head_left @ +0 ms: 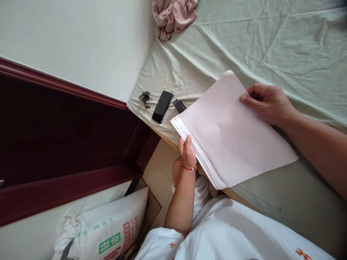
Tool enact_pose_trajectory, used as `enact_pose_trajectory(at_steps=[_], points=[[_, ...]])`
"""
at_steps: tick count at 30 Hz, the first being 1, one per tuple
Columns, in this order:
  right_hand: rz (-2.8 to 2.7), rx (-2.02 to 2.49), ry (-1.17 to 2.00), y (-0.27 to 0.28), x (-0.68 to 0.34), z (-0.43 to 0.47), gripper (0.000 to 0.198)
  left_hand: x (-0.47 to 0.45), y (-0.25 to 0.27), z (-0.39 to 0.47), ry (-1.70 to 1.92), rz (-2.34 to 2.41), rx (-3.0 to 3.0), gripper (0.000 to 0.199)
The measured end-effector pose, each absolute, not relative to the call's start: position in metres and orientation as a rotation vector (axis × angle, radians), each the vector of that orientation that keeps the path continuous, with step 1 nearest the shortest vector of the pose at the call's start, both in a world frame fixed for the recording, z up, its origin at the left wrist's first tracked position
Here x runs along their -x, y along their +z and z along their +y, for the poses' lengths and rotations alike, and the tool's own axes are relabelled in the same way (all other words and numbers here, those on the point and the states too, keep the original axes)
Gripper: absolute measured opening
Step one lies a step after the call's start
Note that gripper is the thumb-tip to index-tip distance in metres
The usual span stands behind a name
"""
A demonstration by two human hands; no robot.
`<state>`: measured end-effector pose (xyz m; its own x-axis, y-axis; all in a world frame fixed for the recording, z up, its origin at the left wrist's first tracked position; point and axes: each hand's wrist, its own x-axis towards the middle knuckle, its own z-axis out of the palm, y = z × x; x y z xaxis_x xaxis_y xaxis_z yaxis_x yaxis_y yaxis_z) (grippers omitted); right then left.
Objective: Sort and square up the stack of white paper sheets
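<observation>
A stack of white paper sheets (pixel 230 133) is held tilted above the bed's near edge, its left edges fanned slightly apart. My left hand (pixel 187 151) grips the stack's left edge, thumb on top and the other fingers hidden beneath; a red string bracelet is on that wrist. At the upper right edge, my right hand (pixel 267 103) pinches the paper between thumb and fingers. Whether it holds one sheet or several cannot be made out. The top sheet looks blank.
On the pale green bed sheet (pixel 271 47) lie a black phone (pixel 162 107), a dark small device (pixel 179 106) partly under the paper, keys (pixel 144 96) and a crumpled pink cloth (pixel 175 16). A dark red wooden cabinet (pixel 67 133) and a printed white sack (pixel 108 231) stand at left.
</observation>
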<state>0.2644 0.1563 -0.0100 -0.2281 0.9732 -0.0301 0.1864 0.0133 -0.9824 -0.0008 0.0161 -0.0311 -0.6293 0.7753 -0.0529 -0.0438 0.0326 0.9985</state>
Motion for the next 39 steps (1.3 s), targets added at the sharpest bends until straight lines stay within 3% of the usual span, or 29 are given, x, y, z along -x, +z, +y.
enact_pose_trajectory(at_steps=[21, 34, 39], points=[[-1.539, 1.244, 1.426, -0.011, -0.267, 0.157, 0.019, 0.003, -0.033, 0.015, 1.497, 1.813, -1.112, 0.048], [-1.608, 1.202, 1.44, -0.022, -0.266, 0.159, 0.016, -0.001, -0.031, 0.017, 1.556, 1.78, -1.078, 0.045], [-1.577, 1.276, 1.405, -0.017, -0.266, 0.159, 0.024, -0.001, -0.03, 0.017, 1.559, 1.798, -1.075, 0.043]])
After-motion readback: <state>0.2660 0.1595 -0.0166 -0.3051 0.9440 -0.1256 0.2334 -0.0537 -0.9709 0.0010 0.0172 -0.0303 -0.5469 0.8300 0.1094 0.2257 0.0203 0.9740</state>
